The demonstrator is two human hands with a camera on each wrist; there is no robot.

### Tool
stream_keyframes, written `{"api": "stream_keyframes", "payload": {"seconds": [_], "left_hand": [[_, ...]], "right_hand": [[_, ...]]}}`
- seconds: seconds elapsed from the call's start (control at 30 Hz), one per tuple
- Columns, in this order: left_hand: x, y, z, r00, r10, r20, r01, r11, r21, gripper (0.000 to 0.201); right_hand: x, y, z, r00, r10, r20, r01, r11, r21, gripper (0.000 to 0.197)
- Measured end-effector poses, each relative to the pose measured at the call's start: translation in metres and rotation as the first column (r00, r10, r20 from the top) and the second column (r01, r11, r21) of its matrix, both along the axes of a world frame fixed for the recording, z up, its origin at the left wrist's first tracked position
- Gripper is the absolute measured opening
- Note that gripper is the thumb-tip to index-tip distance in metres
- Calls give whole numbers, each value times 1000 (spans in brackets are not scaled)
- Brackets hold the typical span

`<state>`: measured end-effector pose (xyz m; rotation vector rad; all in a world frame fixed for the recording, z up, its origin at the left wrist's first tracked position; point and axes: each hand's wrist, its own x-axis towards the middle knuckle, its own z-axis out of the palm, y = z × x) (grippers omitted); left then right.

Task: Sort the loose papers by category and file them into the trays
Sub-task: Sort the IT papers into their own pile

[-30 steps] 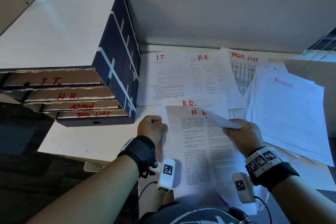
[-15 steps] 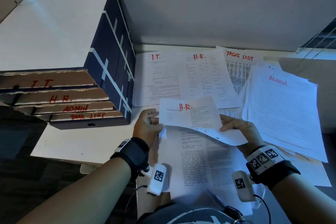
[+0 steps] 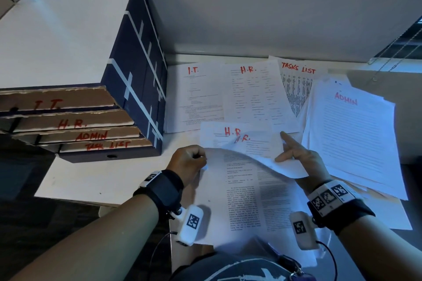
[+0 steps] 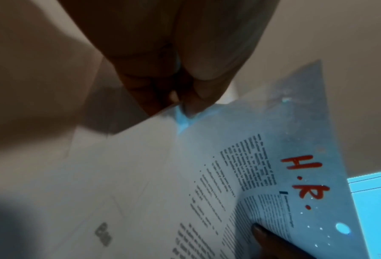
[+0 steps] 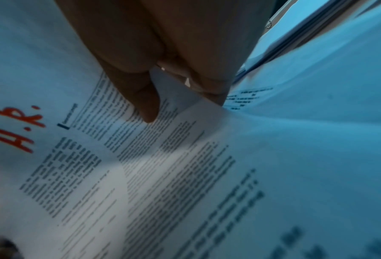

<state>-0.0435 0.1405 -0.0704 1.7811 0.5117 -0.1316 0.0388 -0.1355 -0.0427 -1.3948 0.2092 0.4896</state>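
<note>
Pale desk surface (image 3: 109, 180) under a grey wall, dim light. Your white printed sheet headed "H.R." in red marker (image 3: 249, 146) is held just above the desk at centre, top part curled up. Your left hand (image 3: 188, 161) pinches its left edge with fingers curled tight; your right hand (image 3: 299, 155) pinches its right edge between thumb and fingers, index finger extended along the paper. Beneath it lies a second white H.R. sheet (image 3: 217, 137), partly covered, and a white two-column text page (image 3: 251, 201) towards you. Beyond: I.T. sheet (image 3: 194, 96), another H.R. sheet (image 3: 251, 93), TASKS LIST sheet (image 3: 296, 80). ADMIN paper stack (image 3: 351, 134) lies to the right. Dark blue cardboard tray stack (image 3: 127, 89), labelled I.T., H.R., ADMIN, TASK LIST, stands left, well apart from your hands.
</note>
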Motion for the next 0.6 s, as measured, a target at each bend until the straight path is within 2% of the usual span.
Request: {"api": "stream_keyframes", "payload": {"seconds": [0.1,0.2,0.3,0.37,0.47,0.5,0.57,0.6], "left_hand": [[-5,-1,3,999,10,45,-7,998,-59,35],[-8,-3,3,996,55,66,-47,992,-113,26],[-10,-2,1,996,75,53,-67,987,-148,24],[-10,-2,3,995,88,42,-79,983,-166,21],[-9,0,4,993,116,10,-111,971,-213,13],[-9,1,4,990,138,-9,-136,958,-253,7],[-8,2,5,981,191,-22,-189,934,-303,5],[-8,3,6,978,209,-11,-204,939,-279,4]], "right_hand": [[-3,-8,-6,960,91,263,-39,980,-197,30],[-3,-17,-16,916,104,388,10,959,-282,23],[-1,-25,-25,877,167,451,73,881,-468,46],[-1,-28,-25,854,233,466,91,813,-575,50],[-2,-32,-22,830,249,499,148,764,-628,32],[-2,-35,-21,835,219,506,168,774,-611,27],[0,-43,-20,886,56,460,191,860,-473,30],[2,-48,-21,904,-14,427,205,891,-405,34]]}}
